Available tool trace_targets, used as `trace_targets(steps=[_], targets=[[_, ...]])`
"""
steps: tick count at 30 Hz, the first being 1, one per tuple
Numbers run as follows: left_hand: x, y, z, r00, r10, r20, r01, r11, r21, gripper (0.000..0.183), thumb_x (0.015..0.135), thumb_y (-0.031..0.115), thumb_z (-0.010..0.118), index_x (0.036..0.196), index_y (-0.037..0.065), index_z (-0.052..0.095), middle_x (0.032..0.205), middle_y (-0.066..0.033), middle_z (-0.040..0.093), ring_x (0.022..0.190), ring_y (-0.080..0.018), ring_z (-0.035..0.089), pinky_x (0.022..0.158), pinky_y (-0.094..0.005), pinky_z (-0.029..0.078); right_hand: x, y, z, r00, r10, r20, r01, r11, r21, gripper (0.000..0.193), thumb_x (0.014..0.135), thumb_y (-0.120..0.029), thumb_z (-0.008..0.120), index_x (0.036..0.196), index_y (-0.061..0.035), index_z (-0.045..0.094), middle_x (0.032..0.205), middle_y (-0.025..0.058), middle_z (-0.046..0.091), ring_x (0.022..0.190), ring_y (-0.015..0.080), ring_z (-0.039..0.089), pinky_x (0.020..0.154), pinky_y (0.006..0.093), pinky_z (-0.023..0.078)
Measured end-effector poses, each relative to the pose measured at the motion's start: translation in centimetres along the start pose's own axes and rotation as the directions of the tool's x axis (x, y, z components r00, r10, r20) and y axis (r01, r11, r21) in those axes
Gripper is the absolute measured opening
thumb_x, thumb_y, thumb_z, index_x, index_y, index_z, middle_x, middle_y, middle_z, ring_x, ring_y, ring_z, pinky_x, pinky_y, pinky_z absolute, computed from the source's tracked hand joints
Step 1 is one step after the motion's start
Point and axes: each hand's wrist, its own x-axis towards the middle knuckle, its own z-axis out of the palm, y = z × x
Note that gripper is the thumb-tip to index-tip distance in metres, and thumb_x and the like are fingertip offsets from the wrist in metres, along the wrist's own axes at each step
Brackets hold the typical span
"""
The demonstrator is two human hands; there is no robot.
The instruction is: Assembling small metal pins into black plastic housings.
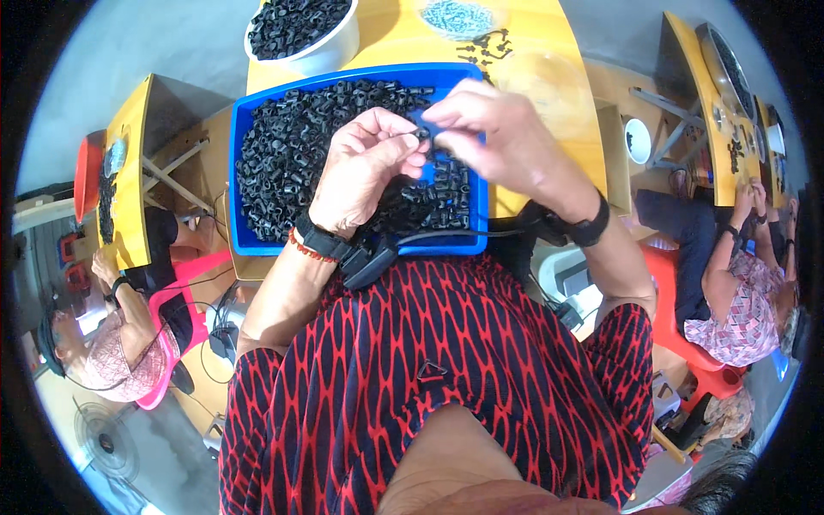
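Note:
My left hand [356,172] pinches a small black plastic piece [421,134] between thumb and fingers, above a blue tray [481,202]. Close by on the right is my right hand [506,142], its fingertips beside that piece. Motion smears those fingers, so I cannot tell whether they grip anything. Small black plastic fittings [279,163] fill most of the tray, heaped on the left and thinner on the right. Both wrists wear black straps, and a cable crosses the tray's near side.
Beyond the tray, a white bucket [330,53] of black parts stands on the yellow table [390,34]. Near it are a clear bowl [459,21] of pale teal pieces and loose black parts [487,50]. People work at yellow tables [133,172] on either side.

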Motion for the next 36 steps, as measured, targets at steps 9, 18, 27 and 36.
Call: trace_targets(steps=[9,18,27,36], targets=[[2.2,-1.1,-1.0,0.998,0.053,0.019,-0.052,0.997,-0.048,0.019,0.088,-0.001,0.057,0.106,0.000,0.062,0.087,-0.0096,0.066,0.073,-0.0153,0.063,0.067,-0.0293,0.055,-2.0,9.1,-7.7,0.950,0.300,-0.086,-0.293,0.762,-0.577,0.019,0.085,-0.008,0.058,0.098,0.0015,0.066,0.087,0.0242,0.066,0.078,0.0383,0.065,0.073,0.0417,0.052],[2.0,-0.6,-2.1,0.999,0.033,0.004,-0.032,0.997,-0.076,0.019,0.089,0.000,0.057,0.107,-0.003,0.064,0.088,-0.0104,0.068,0.073,-0.0144,0.064,0.067,-0.0278,0.055,-1.9,10.5,-6.5,0.952,0.283,0.118,-0.139,0.741,-0.657,0.013,0.085,-0.007,0.054,0.089,0.0029,0.062,0.088,0.0246,0.062,0.088,0.0428,0.059,0.078,0.0469,0.048],[2.3,-0.7,-2.3,1.000,0.005,0.017,-0.003,0.988,-0.152,0.018,0.092,0.006,0.062,0.109,-0.002,0.064,0.087,-0.0105,0.069,0.073,-0.0143,0.065,0.067,-0.0274,0.055,-1.0,7.7,-6.7,0.916,0.400,-0.033,-0.376,0.826,-0.421,0.022,0.084,-0.002,0.060,0.105,-0.0005,0.066,0.089,0.0163,0.066,0.076,0.0275,0.064,0.069,0.0345,0.050],[2.4,-0.7,-2.4,0.998,0.038,0.045,-0.029,0.981,-0.194,0.022,0.094,0.007,0.061,0.114,-0.002,0.063,0.089,-0.0102,0.069,0.073,-0.0140,0.065,0.068,-0.0268,0.055,0.0,2.7,-3.4,0.920,0.391,-0.026,-0.268,0.677,0.685,0.027,0.091,-0.002,0.063,0.117,0.0033,0.063,0.098,0.0099,0.068,0.082,0.0150,0.066,0.071,0.0246,0.053]])
